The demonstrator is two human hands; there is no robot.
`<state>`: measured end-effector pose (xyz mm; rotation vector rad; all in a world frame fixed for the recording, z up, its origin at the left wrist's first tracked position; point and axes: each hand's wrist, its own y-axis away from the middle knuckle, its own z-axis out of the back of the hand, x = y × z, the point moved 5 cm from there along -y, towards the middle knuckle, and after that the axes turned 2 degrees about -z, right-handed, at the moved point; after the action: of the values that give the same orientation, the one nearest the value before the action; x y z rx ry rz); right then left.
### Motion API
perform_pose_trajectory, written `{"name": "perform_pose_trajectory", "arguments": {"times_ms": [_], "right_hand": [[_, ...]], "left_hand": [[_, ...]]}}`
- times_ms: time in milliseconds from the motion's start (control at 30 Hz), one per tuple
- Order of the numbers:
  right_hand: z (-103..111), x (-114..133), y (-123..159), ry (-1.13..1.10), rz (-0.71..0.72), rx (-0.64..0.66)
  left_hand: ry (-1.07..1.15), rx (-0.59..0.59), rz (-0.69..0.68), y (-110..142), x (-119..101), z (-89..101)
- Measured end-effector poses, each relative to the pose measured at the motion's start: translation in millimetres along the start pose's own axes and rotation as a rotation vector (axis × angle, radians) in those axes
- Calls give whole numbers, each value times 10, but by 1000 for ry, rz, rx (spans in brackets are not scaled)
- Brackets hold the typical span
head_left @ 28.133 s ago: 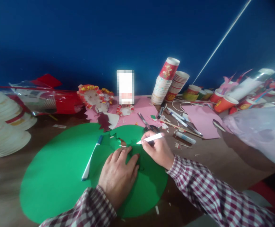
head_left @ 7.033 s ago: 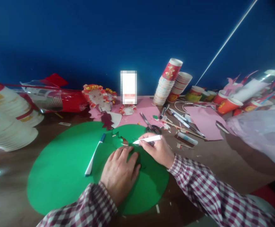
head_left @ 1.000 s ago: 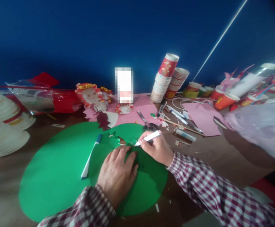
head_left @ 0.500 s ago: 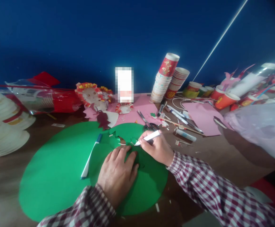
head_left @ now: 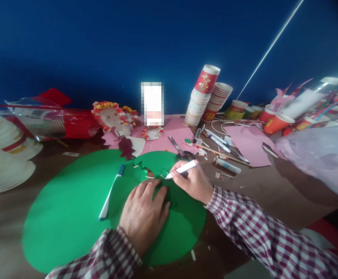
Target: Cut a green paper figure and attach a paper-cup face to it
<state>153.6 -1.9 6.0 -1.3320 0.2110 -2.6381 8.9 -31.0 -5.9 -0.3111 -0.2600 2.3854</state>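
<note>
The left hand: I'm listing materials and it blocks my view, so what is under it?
Under the left hand is the green sheet on the right, visible on either side of it. Whatever else lies directly beneath the palm is covered.

On the desk [head_left: 253,205] before you, your left hand [head_left: 145,211] lies on the paper [head_left: 183,230], right of a marker [head_left: 111,195]. Scissors [head_left: 179,148] lie just behind your right hand [head_left: 192,181], cups [head_left: 199,100] farther back, a tube [head_left: 228,166] to its right.
</note>
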Motion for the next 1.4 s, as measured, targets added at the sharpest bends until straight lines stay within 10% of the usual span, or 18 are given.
{"name": "perform_pose_trajectory", "arguments": {"times_ms": [1400], "right_hand": [[18, -3, -8, -26, 12, -30]], "left_hand": [[-2, -19, -11, 18, 4, -6]]}}
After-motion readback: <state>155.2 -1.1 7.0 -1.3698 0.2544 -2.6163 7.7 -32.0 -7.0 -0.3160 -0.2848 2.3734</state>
